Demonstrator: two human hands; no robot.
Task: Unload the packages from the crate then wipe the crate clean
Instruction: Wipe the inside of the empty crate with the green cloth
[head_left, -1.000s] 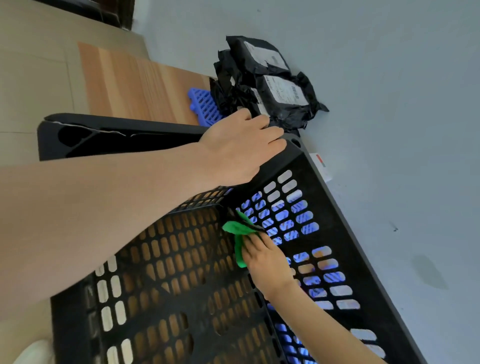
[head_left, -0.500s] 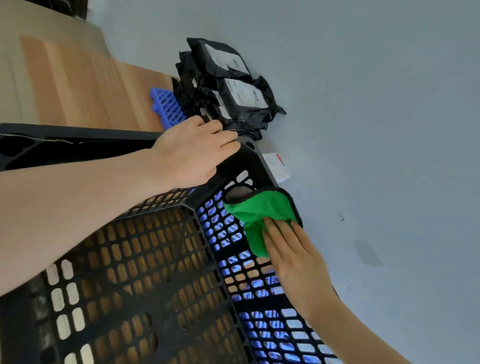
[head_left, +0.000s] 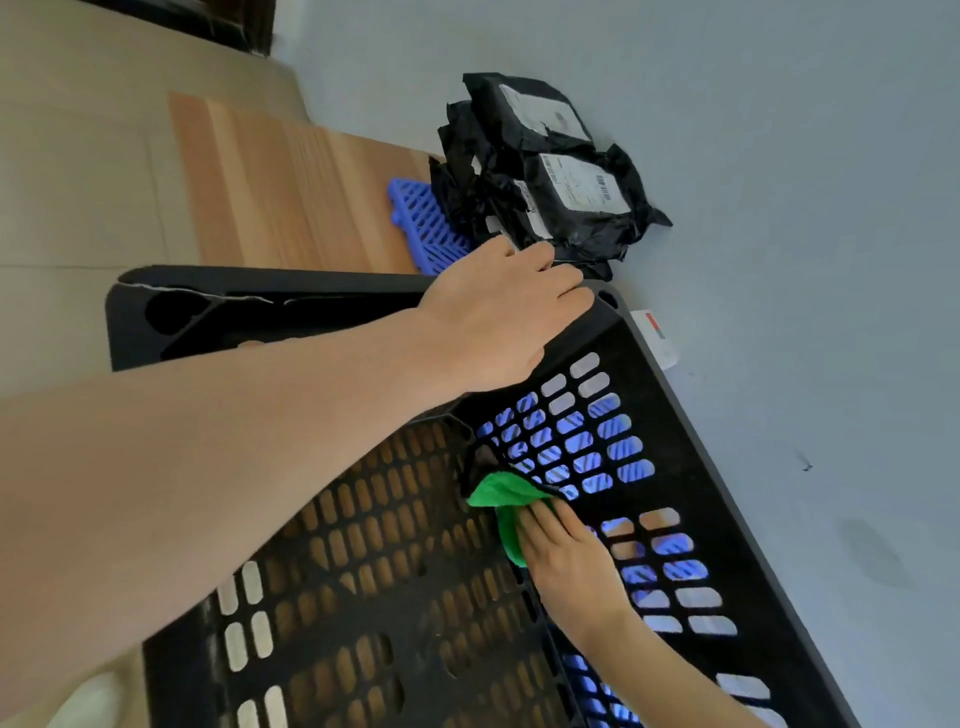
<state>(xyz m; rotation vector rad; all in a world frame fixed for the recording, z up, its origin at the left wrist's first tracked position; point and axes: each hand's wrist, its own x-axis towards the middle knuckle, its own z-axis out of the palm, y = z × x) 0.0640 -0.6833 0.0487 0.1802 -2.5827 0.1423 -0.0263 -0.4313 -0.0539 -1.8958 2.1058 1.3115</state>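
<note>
Wipe step in hand, judging by layout: nothing visible inside the black perforated crate (head_left: 644, 395), unloading apparently done.

Nearest: right hand (head_left: 566, 556) reaching in from lower right, fingers straight and flat, pressing the green cloth (head_left: 498, 501) into the inside corner where slotted wall meets slotted panel. No grip on the cloth, just pressure through the fingers.

Further out: left hand (head_left: 498, 312) laid over the crate's far corner rim, fingers extended, holding nothing, seemingly steadying the crate. Cannot tell whether the thumb hooks under.

Next move, as a guess: drag the cloth out of the corner along the wall, with steady pressure so it doesn't snag in the slots. Left forearm spanning the crate opening, so little room for a sweep to that side; more room back along the right wall.

Just past the right rim: small white card with red mark (head_left: 655, 340) on the grey surface. Grey surface to the right otherwise open.

Beyond the far corner: blue slatted plastic piece (head_left: 423, 223), then the black labelled packages (head_left: 550, 176) stacked beside it, near the left fingertips. Wood panel (head_left: 280, 182) behind the far rim.
</note>
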